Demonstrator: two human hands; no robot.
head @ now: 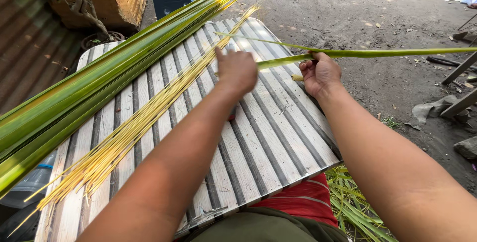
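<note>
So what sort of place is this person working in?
Most likely an outdoor yard used as a work spot: bare dirt ground, a corrugated metal sheet, and a striped board holding green palm leaves and stripped yellow midribs. Both hands hold one leaf strip.

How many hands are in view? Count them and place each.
2. The left hand is over the striped board, fingers closed; the right hand grips a green leaf strip at the board's right edge.

Both hands on a green palm leaflet over striped board
</note>
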